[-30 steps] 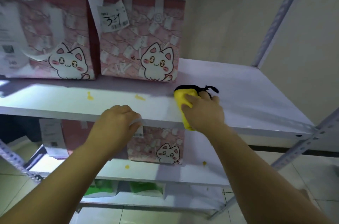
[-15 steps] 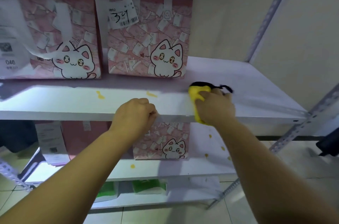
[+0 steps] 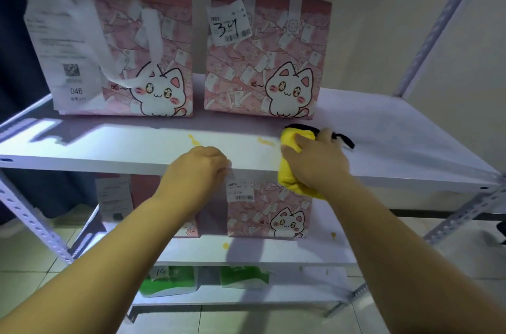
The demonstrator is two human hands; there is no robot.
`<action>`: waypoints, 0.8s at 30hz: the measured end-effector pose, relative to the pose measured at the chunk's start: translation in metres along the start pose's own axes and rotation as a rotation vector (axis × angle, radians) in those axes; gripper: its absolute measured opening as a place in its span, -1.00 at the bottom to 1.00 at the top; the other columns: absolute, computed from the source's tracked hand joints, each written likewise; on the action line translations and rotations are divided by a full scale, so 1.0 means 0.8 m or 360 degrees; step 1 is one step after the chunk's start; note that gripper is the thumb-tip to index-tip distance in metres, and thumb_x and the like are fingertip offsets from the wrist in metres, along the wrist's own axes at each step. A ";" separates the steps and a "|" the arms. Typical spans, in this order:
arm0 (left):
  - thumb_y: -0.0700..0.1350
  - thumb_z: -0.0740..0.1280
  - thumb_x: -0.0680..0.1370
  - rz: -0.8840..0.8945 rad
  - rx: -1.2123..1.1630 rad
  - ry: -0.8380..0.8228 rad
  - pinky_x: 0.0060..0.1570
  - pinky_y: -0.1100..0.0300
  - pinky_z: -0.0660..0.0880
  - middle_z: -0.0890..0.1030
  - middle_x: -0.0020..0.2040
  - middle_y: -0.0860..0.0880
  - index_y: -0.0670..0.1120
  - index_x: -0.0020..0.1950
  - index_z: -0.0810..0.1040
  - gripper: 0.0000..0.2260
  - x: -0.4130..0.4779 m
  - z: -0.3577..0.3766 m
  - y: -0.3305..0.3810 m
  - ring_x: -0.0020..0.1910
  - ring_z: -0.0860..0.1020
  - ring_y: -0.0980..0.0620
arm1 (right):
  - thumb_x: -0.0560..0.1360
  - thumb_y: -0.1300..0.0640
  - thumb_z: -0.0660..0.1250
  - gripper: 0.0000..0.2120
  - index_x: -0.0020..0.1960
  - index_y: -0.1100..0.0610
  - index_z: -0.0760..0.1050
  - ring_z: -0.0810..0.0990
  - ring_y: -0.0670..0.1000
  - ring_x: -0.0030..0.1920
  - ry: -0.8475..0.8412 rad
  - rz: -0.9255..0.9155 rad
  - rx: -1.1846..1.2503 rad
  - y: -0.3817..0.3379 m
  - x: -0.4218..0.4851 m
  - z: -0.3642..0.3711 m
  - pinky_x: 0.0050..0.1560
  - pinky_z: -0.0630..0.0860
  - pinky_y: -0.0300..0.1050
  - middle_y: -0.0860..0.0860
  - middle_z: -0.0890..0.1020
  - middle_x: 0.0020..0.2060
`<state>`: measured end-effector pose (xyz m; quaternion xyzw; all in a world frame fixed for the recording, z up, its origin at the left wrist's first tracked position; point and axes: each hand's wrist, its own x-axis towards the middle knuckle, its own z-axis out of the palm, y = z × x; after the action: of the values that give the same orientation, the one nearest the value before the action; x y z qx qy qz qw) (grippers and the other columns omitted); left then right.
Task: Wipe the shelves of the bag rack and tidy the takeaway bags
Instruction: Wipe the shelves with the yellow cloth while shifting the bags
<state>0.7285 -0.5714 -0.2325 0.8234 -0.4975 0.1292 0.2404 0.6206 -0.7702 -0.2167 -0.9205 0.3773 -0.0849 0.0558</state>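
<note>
Mid-wipe, upper shelf (image 3: 109, 147). Gripping yellow cloth (image 3: 291, 140) in right hand (image 3: 315, 162), just right of stain (image 3: 264, 141); clutching shelf edge in left hand (image 3: 197, 169). Next, likely: sweep across stain.

Right hand (image 3: 315, 162) is gripping yellow cloth (image 3: 288, 180) on shelf (image 3: 109, 147) edge; left hand (image 3: 197, 169) is clutching that edge; pink bags (image 3: 268, 73) are standing at twelve o'clock.

Two pink cat bags (image 3: 123, 59) (image 3: 265, 59) stand upright on the white shelf (image 3: 109, 147); yellow cloth (image 3: 290, 183) drapes its edge.
</note>
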 end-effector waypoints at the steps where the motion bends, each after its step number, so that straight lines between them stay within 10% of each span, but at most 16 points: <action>1: -0.15 0.32 0.53 0.0001 -0.0008 -0.0001 -0.10 0.08 0.47 0.64 0.02 -0.05 -0.12 0.03 0.65 -0.85 0.000 0.000 -0.002 0.05 0.54 -0.12 | 0.53 -0.23 0.00 -0.51 0.35 -0.03 0.29 0.23 0.31 0.28 -0.0016 -0.0048 0.0021 -0.016 0.006 0.003 0.17 0.33 0.19 0.23 0.22 0.30; 17: -0.20 0.42 0.44 0.0037 -0.0104 0.0126 -0.35 0.06 0.53 0.65 -0.17 -0.03 -0.09 -0.14 0.68 -0.95 -0.003 0.005 -0.013 -0.19 0.61 -0.10 | 0.54 -0.10 0.04 -0.59 0.35 -0.06 0.31 0.34 0.28 0.20 -0.0027 -0.0055 0.0013 -0.027 0.010 0.004 -0.03 0.33 0.08 0.16 0.26 0.25; 24: -0.21 0.27 0.52 0.0027 -0.0119 -0.0048 -0.11 -0.01 0.49 0.61 -0.01 -0.03 -0.14 -0.01 0.62 -0.86 -0.009 -0.003 -0.015 0.00 0.54 -0.08 | 0.51 -0.20 0.08 -0.56 0.38 -0.21 0.29 0.22 0.17 0.28 -0.0058 -0.0291 0.0131 -0.048 -0.002 0.010 0.17 0.28 0.14 0.04 0.27 0.28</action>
<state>0.7354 -0.5601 -0.2369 0.8114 -0.5127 0.1000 0.2625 0.6474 -0.7415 -0.2179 -0.9494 0.2870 -0.0883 0.0923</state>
